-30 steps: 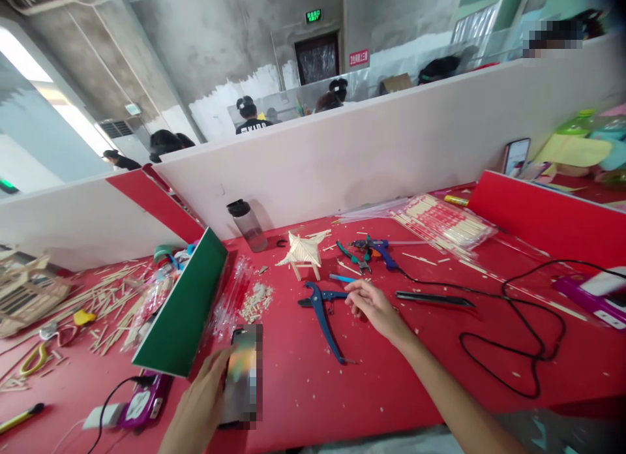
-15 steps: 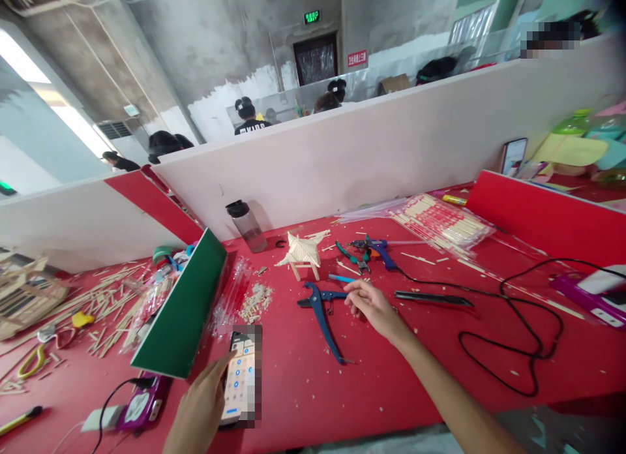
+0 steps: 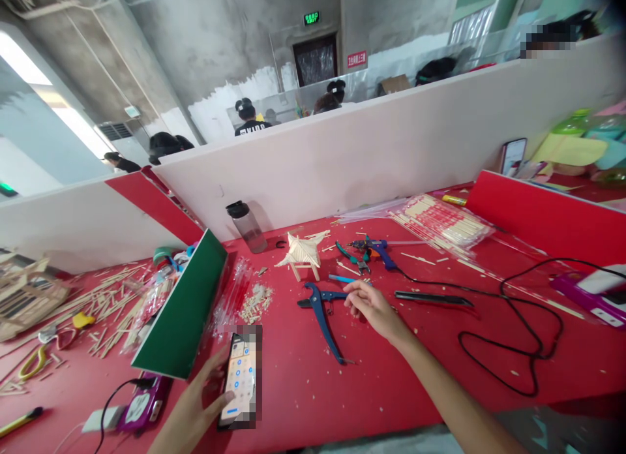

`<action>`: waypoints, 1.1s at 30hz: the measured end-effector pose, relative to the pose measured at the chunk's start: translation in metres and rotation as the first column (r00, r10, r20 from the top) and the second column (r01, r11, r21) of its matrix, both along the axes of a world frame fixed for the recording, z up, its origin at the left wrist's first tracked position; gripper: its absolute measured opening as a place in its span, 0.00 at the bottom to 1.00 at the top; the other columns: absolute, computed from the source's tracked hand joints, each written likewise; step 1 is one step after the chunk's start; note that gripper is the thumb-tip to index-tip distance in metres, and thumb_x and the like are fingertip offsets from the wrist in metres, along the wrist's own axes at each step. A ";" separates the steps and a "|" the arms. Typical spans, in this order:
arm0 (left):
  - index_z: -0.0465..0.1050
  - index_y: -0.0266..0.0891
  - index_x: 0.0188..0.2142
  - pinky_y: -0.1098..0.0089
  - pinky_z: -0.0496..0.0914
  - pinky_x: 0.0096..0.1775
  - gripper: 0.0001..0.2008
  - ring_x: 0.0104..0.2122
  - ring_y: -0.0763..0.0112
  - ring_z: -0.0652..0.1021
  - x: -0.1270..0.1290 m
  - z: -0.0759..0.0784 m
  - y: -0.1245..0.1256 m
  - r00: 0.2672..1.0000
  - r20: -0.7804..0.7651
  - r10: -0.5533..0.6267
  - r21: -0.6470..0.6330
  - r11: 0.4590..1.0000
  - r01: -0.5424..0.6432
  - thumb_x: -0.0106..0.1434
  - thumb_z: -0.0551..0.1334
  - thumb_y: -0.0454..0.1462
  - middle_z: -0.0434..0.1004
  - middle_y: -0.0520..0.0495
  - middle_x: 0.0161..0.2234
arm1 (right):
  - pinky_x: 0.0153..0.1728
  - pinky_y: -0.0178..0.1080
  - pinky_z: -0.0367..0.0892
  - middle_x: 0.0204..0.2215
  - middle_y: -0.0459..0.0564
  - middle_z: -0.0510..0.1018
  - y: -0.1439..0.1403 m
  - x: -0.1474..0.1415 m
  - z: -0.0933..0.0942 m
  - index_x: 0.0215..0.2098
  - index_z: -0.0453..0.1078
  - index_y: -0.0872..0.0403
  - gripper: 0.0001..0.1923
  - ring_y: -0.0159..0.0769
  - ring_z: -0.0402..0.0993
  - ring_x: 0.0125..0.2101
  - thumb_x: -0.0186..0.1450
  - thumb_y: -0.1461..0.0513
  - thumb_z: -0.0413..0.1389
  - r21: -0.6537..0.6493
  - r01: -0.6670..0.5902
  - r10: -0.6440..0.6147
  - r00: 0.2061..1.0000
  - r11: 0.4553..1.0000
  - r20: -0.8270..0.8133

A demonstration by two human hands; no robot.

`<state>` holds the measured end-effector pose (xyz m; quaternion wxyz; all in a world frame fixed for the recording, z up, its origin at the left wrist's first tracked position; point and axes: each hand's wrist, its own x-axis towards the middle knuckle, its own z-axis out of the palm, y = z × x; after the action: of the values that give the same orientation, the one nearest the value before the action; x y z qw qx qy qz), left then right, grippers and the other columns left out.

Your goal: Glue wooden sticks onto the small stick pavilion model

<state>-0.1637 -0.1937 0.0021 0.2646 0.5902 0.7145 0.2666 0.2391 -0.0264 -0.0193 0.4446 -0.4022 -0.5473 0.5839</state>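
My left hand (image 3: 208, 389) holds the left edge of a phone (image 3: 237, 382) lying on the red table, its thumb over the lower part of the lit screen. Loosely curled, my right hand (image 3: 374, 310) has its fingertips at the short handle of a blue hand cutter (image 3: 321, 317). A blue pen-like stick (image 3: 341, 278) lies just beyond those fingers. Behind the cutter stands a small stick-built pavilion model (image 3: 300, 255) with a pointed roof. Off-cuts of wood (image 3: 257, 304) are heaped between phone and model.
Green-handled pliers (image 3: 355, 257), a blue glue gun (image 3: 383, 252) and a black knife (image 3: 433, 298) lie right of the model. A black cable (image 3: 518, 310) loops at right. A bottle (image 3: 247, 226) stands by the white partition (image 3: 342, 154); a green board (image 3: 183, 310) stands left.
My left hand has drawn back leftward on the phone; its thumb now lies over the lower screen and its fingers have left the upper part. My right hand has stayed put.
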 end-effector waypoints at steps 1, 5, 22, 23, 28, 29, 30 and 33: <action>0.67 0.40 0.60 0.63 0.76 0.50 0.33 0.51 0.55 0.80 -0.002 -0.002 0.001 1.000 0.014 0.006 -0.004 1.000 -0.006 0.57 0.66 0.48 0.78 0.40 0.55 | 0.23 0.34 0.60 0.29 0.47 0.75 0.000 0.000 0.000 0.41 0.65 0.53 0.19 0.32 0.68 0.24 0.64 0.47 0.56 0.001 -0.001 0.001 1.000 1.000 0.001; 0.66 0.40 0.59 0.61 0.78 0.48 0.30 0.48 0.55 0.81 -0.004 -0.009 0.005 0.999 0.019 0.036 0.003 0.999 -0.036 0.61 0.62 0.48 0.79 0.39 0.53 | 0.23 0.34 0.60 0.29 0.47 0.75 0.000 0.001 0.000 0.41 0.65 0.53 0.19 0.32 0.68 0.24 0.64 0.47 0.56 0.002 -0.003 0.003 1.000 1.000 0.004; 0.68 0.40 0.59 0.60 0.72 0.57 0.23 0.56 0.58 0.77 0.001 -0.006 0.010 0.997 -0.078 -0.006 0.094 0.995 0.013 0.67 0.54 0.42 0.77 0.42 0.56 | 0.23 0.34 0.60 0.28 0.46 0.75 -0.001 0.001 -0.002 0.41 0.65 0.52 0.17 0.32 0.69 0.25 0.64 0.48 0.56 -0.003 -0.007 0.007 1.000 1.000 0.003; 0.68 0.39 0.60 0.60 0.72 0.57 0.23 0.56 0.58 0.76 0.001 -0.006 0.012 0.995 -0.100 -0.008 0.101 0.995 0.018 0.67 0.54 0.41 0.77 0.41 0.56 | 0.23 0.34 0.60 0.28 0.46 0.75 -0.001 0.001 -0.002 0.41 0.65 0.52 0.17 0.32 0.69 0.25 0.64 0.48 0.56 -0.003 -0.007 0.007 1.000 1.000 0.003; 0.68 0.37 0.60 0.59 0.71 0.57 0.23 0.57 0.58 0.76 -0.001 -0.010 0.020 0.973 -0.232 -0.014 0.123 0.991 0.044 0.69 0.50 0.40 0.76 0.39 0.57 | 0.23 0.34 0.61 0.28 0.46 0.75 -0.001 0.001 -0.001 0.41 0.65 0.52 0.18 0.32 0.68 0.25 0.64 0.47 0.56 -0.002 -0.008 0.008 1.000 1.000 0.004; 0.68 0.37 0.60 0.59 0.70 0.58 0.23 0.58 0.58 0.75 -0.001 -0.011 0.021 0.966 -0.258 -0.020 0.129 0.990 0.055 0.69 0.50 0.40 0.76 0.39 0.57 | 0.23 0.34 0.61 0.28 0.46 0.75 -0.001 0.001 -0.001 0.41 0.65 0.52 0.18 0.32 0.68 0.25 0.64 0.47 0.56 -0.003 -0.008 0.008 1.000 1.000 0.004; 0.68 0.37 0.60 0.60 0.70 0.58 0.23 0.58 0.59 0.75 -0.001 -0.011 0.022 0.959 -0.283 -0.025 0.134 0.989 0.065 0.69 0.49 0.40 0.76 0.39 0.57 | 0.23 0.34 0.61 0.28 0.46 0.75 -0.001 0.001 -0.002 0.41 0.65 0.52 0.18 0.32 0.68 0.25 0.64 0.47 0.56 -0.003 -0.008 0.008 1.000 1.000 0.004; 0.67 0.38 0.61 0.61 0.69 0.59 0.23 0.59 0.60 0.75 0.001 -0.011 0.026 0.941 -0.334 -0.053 0.129 0.987 0.101 0.69 0.49 0.37 0.75 0.40 0.59 | 0.24 0.34 0.62 0.28 0.46 0.75 -0.001 0.001 -0.001 0.41 0.65 0.52 0.18 0.32 0.69 0.25 0.65 0.47 0.56 0.004 -0.006 0.006 1.000 1.000 0.000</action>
<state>-0.1629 -0.1677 -0.0085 0.1085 0.6714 0.7040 0.2045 0.2399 -0.0273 -0.0208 0.4436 -0.3995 -0.5497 0.5844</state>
